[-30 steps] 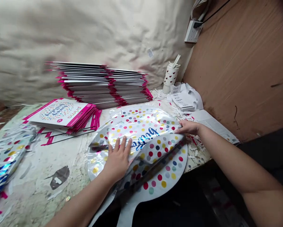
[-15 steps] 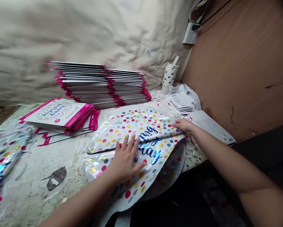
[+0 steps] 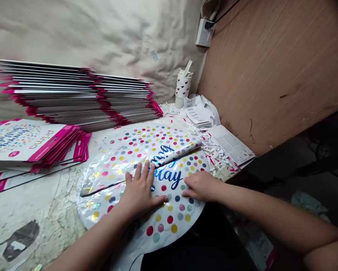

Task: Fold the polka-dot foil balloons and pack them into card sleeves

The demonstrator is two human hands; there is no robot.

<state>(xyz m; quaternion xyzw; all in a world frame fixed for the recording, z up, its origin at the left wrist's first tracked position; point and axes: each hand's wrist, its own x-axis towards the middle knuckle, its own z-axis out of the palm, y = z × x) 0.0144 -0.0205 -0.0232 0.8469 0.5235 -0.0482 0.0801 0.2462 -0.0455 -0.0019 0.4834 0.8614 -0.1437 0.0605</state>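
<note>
A foil balloon [image 3: 146,141] with coloured polka dots and blue script lettering lies on the worktop, creased in a long fold across its middle. My left hand [image 3: 139,190] presses flat on it, fingers spread, just below the fold. My right hand [image 3: 200,187] rests on the balloon's lower right part, with its fingers loosely together. Neither hand grips anything. The balloon's lower edge and neck hang over the front edge of the worktop, partly hidden by my left forearm.
A tall stack of pink-edged flat packages [image 3: 81,94] stands behind the balloon, with a lower pile [image 3: 25,143] at left. A heart-patterned cup [image 3: 183,86], paper slips [image 3: 198,113], and paper scraps [image 3: 216,154] lie at back right, against a wooden board [image 3: 270,75].
My right hand has moved from the balloon's far edge to its lower right part. The upper flap now lies flatter, and more of the balloon rests on the worktop. The view has turned right.
</note>
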